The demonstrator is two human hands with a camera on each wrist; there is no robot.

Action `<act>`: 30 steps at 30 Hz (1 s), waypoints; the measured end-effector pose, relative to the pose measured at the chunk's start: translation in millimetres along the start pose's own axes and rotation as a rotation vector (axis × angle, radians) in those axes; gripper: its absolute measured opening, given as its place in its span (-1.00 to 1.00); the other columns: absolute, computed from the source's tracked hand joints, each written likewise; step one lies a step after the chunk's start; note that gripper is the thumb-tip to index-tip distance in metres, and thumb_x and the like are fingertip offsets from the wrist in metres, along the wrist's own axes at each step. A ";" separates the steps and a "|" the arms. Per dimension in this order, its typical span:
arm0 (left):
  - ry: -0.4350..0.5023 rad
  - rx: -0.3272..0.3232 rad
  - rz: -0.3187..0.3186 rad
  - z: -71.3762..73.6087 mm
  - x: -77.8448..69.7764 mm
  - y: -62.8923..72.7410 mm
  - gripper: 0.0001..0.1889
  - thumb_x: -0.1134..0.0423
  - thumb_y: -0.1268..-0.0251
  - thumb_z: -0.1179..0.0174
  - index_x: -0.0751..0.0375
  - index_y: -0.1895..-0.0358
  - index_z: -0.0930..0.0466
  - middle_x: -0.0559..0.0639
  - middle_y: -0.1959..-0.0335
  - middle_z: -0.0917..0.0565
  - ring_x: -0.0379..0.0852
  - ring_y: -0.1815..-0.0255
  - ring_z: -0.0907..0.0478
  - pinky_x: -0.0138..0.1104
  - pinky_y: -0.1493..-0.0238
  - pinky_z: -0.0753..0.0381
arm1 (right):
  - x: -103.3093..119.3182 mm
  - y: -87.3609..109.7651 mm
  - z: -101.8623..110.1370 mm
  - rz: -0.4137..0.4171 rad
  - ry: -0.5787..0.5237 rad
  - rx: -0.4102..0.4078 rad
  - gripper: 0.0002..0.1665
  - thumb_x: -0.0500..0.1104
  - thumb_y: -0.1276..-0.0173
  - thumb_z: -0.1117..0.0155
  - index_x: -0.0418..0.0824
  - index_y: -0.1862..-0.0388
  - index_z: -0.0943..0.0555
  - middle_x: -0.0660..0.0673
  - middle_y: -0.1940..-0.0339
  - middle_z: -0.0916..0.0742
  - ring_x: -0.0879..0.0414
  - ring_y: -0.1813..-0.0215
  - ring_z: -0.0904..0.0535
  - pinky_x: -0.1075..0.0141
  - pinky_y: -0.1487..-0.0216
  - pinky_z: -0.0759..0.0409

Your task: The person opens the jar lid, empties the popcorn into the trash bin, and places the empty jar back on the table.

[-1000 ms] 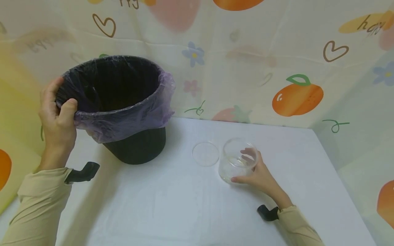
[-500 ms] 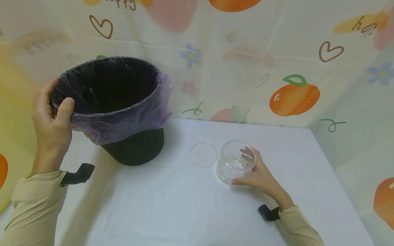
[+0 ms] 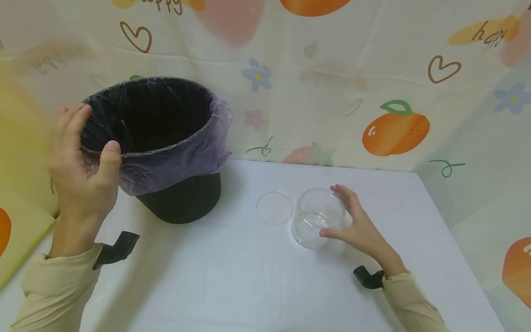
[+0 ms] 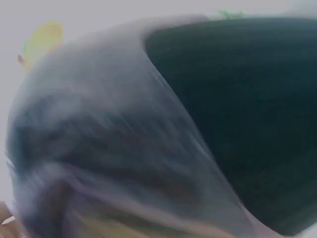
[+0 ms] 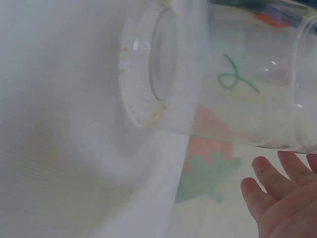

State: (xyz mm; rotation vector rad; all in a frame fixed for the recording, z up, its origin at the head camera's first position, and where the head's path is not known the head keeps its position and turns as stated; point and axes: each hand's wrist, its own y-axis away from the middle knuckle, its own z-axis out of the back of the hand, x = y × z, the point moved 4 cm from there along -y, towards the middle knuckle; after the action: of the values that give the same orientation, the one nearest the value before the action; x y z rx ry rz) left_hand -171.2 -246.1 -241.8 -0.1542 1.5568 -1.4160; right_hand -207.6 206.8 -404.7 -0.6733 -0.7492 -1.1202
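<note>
On the left of the head view stands a black trash can (image 3: 186, 203), its rim wrapped in a purple bag (image 3: 174, 161). My left hand (image 3: 85, 180) is at the can's left side, fingers extended and loosened, thumb overlapping the bag's edge. In the left wrist view the bag (image 4: 99, 134) is blurred and little of the hand shows. A clear, round, upright jar (image 3: 304, 230) sits on the table with yellowish specks near its base. My right hand (image 3: 358, 226) is spread beside the jar; in the right wrist view its fingers (image 5: 270, 178) are apart from the jar wall (image 5: 233, 114).
A thin, clear round disc (image 3: 274, 209) lies on the white table (image 3: 232, 276) just left of the jar. Fabric printed with fruit (image 3: 396, 133) hangs behind and at the sides. Black pieces (image 3: 120, 249) stick out from both wrists.
My left hand has loosened from the can's rim and shifted right and slightly down. My right hand has spread and drawn back to the right from the jar, which stays in place.
</note>
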 end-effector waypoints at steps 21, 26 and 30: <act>0.073 0.313 -0.190 -78.4 -65.4 16.7 -0.36 0.20 -0.21 -0.13 0.38 -0.38 -0.37 0.26 -0.39 -0.44 0.09 -0.57 -0.17 -0.09 -0.62 0.05 | 24.6 -38.5 31.9 -0.005 0.155 -0.054 -0.01 0.11 -0.38 -0.28 -0.02 -0.63 0.00 -0.15 -0.64 -0.15 -0.20 -0.63 -0.01 -0.31 -0.51 -0.02; 0.031 0.400 -0.195 -106.1 -65.8 19.2 -0.33 0.15 -0.24 -0.13 0.33 -0.42 -0.32 0.23 -0.40 -0.40 0.11 -0.57 -0.15 0.01 -0.61 0.04 | 26.5 -49.7 37.5 0.011 0.184 -0.076 -0.01 0.12 -0.39 -0.27 -0.06 -0.63 -0.01 -0.17 -0.64 -0.15 -0.21 -0.62 -0.03 -0.32 -0.50 -0.05; 0.021 0.482 -0.172 -130.6 -67.3 21.2 -0.32 0.14 -0.24 -0.15 0.28 -0.44 -0.30 0.18 -0.43 -0.38 0.10 -0.58 -0.13 -0.01 -0.61 0.03 | 24.1 -62.3 39.3 0.015 0.234 -0.070 0.00 0.17 -0.39 -0.24 -0.10 -0.63 -0.02 -0.17 -0.65 -0.11 -0.20 -0.65 0.08 -0.34 -0.51 0.03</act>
State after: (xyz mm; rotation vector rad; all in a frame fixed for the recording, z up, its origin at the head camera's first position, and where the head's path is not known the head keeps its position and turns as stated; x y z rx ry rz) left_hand -219.1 -105.6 -243.4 0.0192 1.1979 -1.8919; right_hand -268.0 206.6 -356.2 -0.5925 -0.5068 -1.1923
